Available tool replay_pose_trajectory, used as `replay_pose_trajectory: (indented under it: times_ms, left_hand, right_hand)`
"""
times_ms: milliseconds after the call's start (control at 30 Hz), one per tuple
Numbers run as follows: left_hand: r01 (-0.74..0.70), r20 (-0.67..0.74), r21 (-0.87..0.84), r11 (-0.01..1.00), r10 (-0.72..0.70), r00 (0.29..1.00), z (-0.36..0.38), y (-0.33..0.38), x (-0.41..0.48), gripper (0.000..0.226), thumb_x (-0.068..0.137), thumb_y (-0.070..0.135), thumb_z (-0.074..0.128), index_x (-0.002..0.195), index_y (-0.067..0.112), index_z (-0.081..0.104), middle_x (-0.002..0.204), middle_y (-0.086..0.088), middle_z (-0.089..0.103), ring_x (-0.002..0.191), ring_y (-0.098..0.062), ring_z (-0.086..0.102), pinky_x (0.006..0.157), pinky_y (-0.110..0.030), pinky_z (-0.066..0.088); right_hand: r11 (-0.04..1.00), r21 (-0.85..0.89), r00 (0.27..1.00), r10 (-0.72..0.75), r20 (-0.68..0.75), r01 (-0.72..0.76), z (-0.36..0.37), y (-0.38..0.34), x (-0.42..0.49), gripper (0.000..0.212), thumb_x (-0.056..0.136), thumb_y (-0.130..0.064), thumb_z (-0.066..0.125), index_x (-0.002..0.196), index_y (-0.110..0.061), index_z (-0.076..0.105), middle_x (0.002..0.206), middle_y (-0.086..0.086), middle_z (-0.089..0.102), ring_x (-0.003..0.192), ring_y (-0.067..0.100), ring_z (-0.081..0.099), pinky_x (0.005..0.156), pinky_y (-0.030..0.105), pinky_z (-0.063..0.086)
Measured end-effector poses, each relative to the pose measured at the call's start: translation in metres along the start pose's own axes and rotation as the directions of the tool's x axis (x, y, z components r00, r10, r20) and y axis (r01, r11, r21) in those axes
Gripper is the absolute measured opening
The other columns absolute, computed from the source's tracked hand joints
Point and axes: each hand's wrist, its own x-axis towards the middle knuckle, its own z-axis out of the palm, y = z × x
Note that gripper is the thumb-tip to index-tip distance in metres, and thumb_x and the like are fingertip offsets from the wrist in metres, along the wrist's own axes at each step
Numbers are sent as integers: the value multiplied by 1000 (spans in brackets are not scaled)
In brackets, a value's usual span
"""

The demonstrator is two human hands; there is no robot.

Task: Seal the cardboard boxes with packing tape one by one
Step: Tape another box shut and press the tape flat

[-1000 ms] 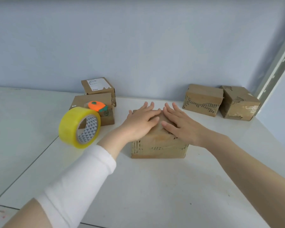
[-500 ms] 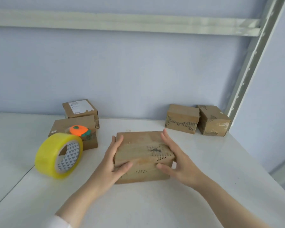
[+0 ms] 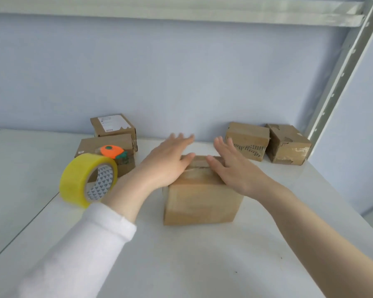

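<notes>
Brown cardboard sits under both palms: the centre box [image 3: 200,203] stands on the white table [image 3: 181,265], with the left hand [image 3: 168,162] laid flat over its top left edge and the right hand [image 3: 235,171] flat over its top right edge. Both hands are spread with fingers straight and grip nothing. The thumbs point toward each other across the top seam, with a small gap between them, and the fingertips of both hands reach past the box's far edge. Whether the palms press down or only rest there cannot be told.

Just left of the left wrist, the yellow tape roll [image 3: 78,179] stands on its edge, apart from both hands. Beyond the roll, left of the left hand's fingers, an orange cutter [image 3: 111,151] lies on a low box [image 3: 103,144], and a labelled box [image 3: 113,126] sits behind that. Past the right hand's fingertips, a printed box [image 3: 248,138] and a scuffed box [image 3: 289,145] stand side by side near the wall. A white sleeve [image 3: 84,244] covers the left forearm.
</notes>
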Motion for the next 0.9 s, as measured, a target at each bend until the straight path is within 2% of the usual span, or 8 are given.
replay_pose_trajectory:
  times_ms: [100,167,367,567,667,733,800,900]
  left_hand:
    - [-60,225,139,988,27,974,12,12,3,49,103,31,19,150,28,8,159,1,4,146,-16,3,117,-38,5]
    - [-34,297,167,985,-18,955,11,13,5,49,103,31,15,151,23,6,159,1,2,146,-17,2,118,-39,3]
    - [-114,215,225,968,65,974,11,31,-5,55,102,35,15,150,12,6,159,-7,-1,146,-19,-8,117,-42,-3]
    - [-150,240,264,953,85,967,27,25,-16,80,91,61,15,149,12,-8,158,-3,-11,145,-10,-12,118,-35,-8]
    - [-225,265,177,958,174,949,21,16,-16,97,82,70,35,150,13,-4,159,0,-9,142,-2,-15,115,-25,-13]
    - [-332,111,24,943,328,938,21,6,-24,88,82,55,58,149,14,18,158,1,7,140,4,-6,112,-18,-15]
    - [-432,-115,-170,886,417,901,23,-7,-37,66,79,34,72,136,19,44,155,-1,21,144,-6,7,118,-31,-8]
    - [-319,-209,-399,860,253,945,37,-31,-57,63,76,26,75,130,36,43,157,8,14,144,-2,7,120,-36,9]
  right_hand:
    - [945,-302,991,-101,90,124,12,-6,-3,57,100,-41,13,150,-15,5,159,-4,-2,143,8,-12,117,28,-4]
    - [928,-356,990,-79,114,115,16,-7,-4,56,100,-40,10,150,-15,2,159,-3,-4,144,8,-10,117,27,-5]
    - [976,-187,961,-63,268,116,-6,-1,3,53,102,-32,15,149,-15,-4,158,2,-10,143,9,-14,112,24,-7]
    - [952,-201,957,-185,222,230,-1,17,-5,53,101,-32,18,148,-19,-3,157,-8,-11,131,-7,-18,107,17,-13]
    - [967,-61,939,-225,259,249,-7,21,-2,60,97,-44,25,149,-22,3,157,-12,-6,136,-6,-18,110,17,-12]
    - [953,44,921,-300,247,299,-10,27,-5,70,86,-56,33,147,-29,10,155,-19,0,137,-9,-16,110,13,-11]
    - [933,165,916,-350,196,321,-13,37,-13,77,76,-57,49,142,-36,17,153,-23,6,137,-12,-10,110,8,-6]
    - [847,488,957,-281,76,210,-8,51,-26,79,70,-35,68,138,-39,28,153,-21,14,139,-10,10,112,12,15]
